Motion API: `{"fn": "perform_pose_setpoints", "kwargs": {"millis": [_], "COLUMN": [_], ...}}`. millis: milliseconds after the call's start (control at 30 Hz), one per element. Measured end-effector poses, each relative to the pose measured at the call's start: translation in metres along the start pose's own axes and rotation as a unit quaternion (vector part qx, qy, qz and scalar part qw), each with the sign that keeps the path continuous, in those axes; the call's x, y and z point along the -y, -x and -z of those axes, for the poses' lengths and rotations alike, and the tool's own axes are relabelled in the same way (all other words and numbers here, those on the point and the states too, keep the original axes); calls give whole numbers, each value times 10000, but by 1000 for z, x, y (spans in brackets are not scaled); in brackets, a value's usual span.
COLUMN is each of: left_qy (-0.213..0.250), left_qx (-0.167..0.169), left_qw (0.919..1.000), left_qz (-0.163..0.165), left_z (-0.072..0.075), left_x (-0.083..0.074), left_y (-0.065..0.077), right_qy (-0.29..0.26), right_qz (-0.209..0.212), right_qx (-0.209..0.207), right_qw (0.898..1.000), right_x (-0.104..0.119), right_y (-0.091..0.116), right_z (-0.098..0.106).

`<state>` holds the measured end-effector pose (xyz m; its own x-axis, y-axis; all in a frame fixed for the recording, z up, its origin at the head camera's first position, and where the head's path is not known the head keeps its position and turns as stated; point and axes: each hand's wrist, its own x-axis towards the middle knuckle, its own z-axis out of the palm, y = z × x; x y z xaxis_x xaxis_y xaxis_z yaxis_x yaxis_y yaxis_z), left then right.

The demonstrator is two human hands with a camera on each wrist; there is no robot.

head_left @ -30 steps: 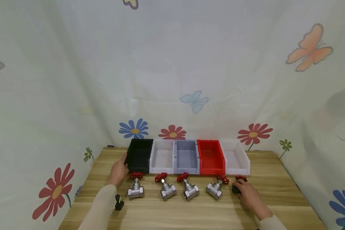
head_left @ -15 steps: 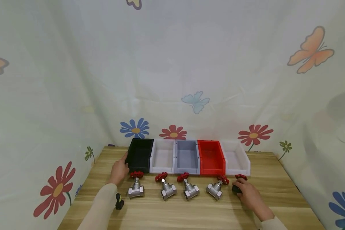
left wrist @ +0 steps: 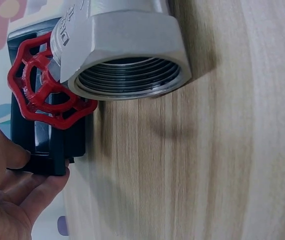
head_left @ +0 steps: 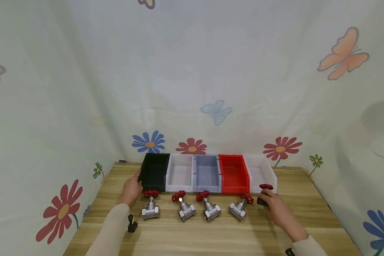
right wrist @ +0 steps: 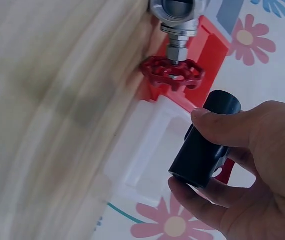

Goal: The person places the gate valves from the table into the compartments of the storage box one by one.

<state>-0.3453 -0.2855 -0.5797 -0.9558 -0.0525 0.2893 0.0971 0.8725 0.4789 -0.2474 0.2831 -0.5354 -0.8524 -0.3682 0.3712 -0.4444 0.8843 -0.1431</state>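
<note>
My left hand (head_left: 131, 189) pinches the side wall of the black bin (head_left: 154, 172), with the thumb over the rim in the left wrist view. In front of that bin stands a metal valve (head_left: 150, 209) with a red handwheel (left wrist: 50, 85). My right hand (head_left: 280, 210) holds a valve with a black tubular body (right wrist: 202, 150) and a red handwheel (head_left: 266, 186), in front of the right white bin (head_left: 262, 174). The right wrist view shows the thumb on one side of the black body and fingers on the other; the handwheel is mostly hidden there.
Between the hands lie more metal valves with red handwheels (head_left: 186, 210), (head_left: 212, 210), (head_left: 238, 209). A white bin (head_left: 180, 188), a grey bin (head_left: 207, 188) and a red bin (head_left: 235, 188) fill the row on the wooden table (head_left: 192, 238). A patterned curtain (head_left: 179, 71) hangs behind.
My right hand has raised the black-bodied valve and moved it slightly toward the right white bin. The left hand stays at the black bin.
</note>
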Motion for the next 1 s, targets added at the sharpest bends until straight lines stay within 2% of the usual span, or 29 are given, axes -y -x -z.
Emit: {"fn": "perform_pose_setpoints", "kwargs": {"millis": [200, 433, 667, 1000], "left_qy": [34, 23, 9, 10], "left_qx": [-32, 9, -27, 85], "left_qw": [10000, 10000, 10000, 9998], "left_qz": [32, 38, 62, 164], "left_z": [2, 2, 3, 4], "left_x": [1, 2, 1, -1], "left_y": [1, 1, 1, 2], "right_qy": [101, 317, 502, 535], "right_qz": [173, 174, 320, 257], "right_qx": [-170, -44, -223, 61], "right_qw": [9997, 9993, 9980, 9982], "right_x": [3, 2, -2, -20], "right_y": [-9, -16, -25, -37], "right_z": [11, 23, 36, 52]}}
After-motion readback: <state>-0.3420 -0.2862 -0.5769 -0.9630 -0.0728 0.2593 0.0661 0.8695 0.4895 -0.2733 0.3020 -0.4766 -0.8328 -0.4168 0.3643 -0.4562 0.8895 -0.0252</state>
